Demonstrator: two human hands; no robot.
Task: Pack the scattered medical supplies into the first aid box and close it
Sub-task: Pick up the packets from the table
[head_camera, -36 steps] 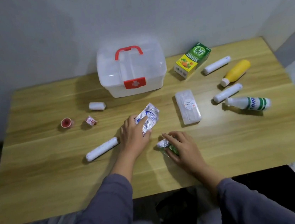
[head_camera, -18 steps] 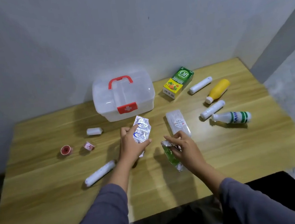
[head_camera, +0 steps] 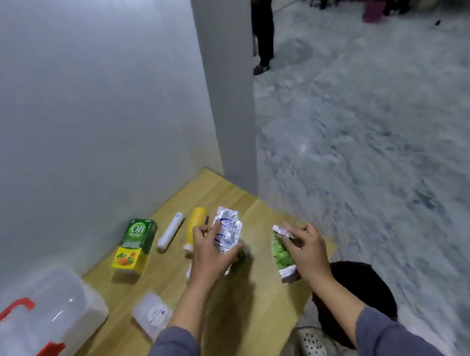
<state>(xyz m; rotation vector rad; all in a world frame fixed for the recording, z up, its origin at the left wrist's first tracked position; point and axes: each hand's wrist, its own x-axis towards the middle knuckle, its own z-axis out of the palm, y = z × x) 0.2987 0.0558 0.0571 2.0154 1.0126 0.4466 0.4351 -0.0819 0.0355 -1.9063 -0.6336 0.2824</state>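
Note:
My left hand point(head_camera: 212, 253) grips a silver-and-blue blister pack point(head_camera: 228, 230), raised above the wooden table point(head_camera: 239, 319). My right hand point(head_camera: 306, 247) pinches a green foil sachet point(head_camera: 282, 256) by its top edge, over the table's right side. The clear first aid box point(head_camera: 32, 324), with red handle and red latch, sits shut at the lower left. Lying on the table are a green-and-yellow carton point(head_camera: 135, 244), a white roll point(head_camera: 171, 231), a yellow bottle point(head_camera: 194, 227) and a flat white case point(head_camera: 152, 313).
A grey wall point(head_camera: 73, 123) runs behind the table and ends in a corner pillar. Beyond it lies grey floor point(head_camera: 386, 144) where two people's legs stand far off. A black stool point(head_camera: 360, 295) sits beside the table's right edge.
The view has swung sharply right and up, so the box is now at lower left. Both hands have lifted their packs higher off the table.

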